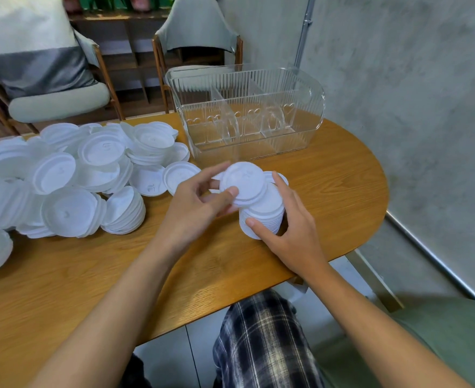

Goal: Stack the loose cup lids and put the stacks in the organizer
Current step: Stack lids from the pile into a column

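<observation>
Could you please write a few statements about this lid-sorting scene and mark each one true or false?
1. The right hand grips a stack of lids. True.
2. The left hand holds nothing. False: it pinches a single lid at the top of the stack.
3. The clear organizer already has lids in its compartments. False: no lids show in any of its compartments.
4. A pile of loose lids lies on the left part of the table. True.
</observation>
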The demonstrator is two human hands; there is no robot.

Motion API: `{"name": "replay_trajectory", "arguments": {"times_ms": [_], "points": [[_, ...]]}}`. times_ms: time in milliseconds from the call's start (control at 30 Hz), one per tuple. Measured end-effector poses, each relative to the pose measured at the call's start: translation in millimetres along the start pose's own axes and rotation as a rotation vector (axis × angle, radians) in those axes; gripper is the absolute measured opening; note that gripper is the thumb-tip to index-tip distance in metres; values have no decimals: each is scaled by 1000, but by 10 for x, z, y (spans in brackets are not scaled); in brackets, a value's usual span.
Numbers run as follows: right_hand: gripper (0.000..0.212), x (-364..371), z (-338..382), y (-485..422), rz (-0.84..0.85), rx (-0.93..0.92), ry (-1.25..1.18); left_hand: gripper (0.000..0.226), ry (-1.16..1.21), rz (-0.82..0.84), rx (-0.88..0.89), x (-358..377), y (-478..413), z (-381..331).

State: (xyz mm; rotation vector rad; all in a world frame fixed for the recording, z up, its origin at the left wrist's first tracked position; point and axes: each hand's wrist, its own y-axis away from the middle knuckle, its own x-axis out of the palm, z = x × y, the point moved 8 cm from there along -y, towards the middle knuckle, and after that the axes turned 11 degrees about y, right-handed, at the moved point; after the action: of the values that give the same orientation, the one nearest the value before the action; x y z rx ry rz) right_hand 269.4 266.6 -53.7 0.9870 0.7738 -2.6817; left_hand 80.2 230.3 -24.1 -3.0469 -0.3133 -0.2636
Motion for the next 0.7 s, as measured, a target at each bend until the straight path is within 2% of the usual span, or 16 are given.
{"name": "replay_trajectory", "arguments": {"times_ms": [133, 267, 367, 433, 533, 700], "points": [[90, -6, 14, 1, -2, -10, -9, 43, -258, -42, 81, 2, -29, 82], [84, 4, -4, -4, -5, -29, 17, 42, -459, 12, 171, 111, 15, 119], [84, 6, -18, -8, -6, -21, 16, 59, -566, 3, 221, 111, -35, 80], [84, 5, -24, -3, -2, -16, 10, 71, -561, 72, 209, 146, -99, 76], [87, 1, -30, 1, -1, -7, -2, 65, -451, 201, 161, 249, -147, 93], [92, 16, -72, 1, 14, 11, -34, 66, -505, 149, 222, 284, -173, 64]]}}
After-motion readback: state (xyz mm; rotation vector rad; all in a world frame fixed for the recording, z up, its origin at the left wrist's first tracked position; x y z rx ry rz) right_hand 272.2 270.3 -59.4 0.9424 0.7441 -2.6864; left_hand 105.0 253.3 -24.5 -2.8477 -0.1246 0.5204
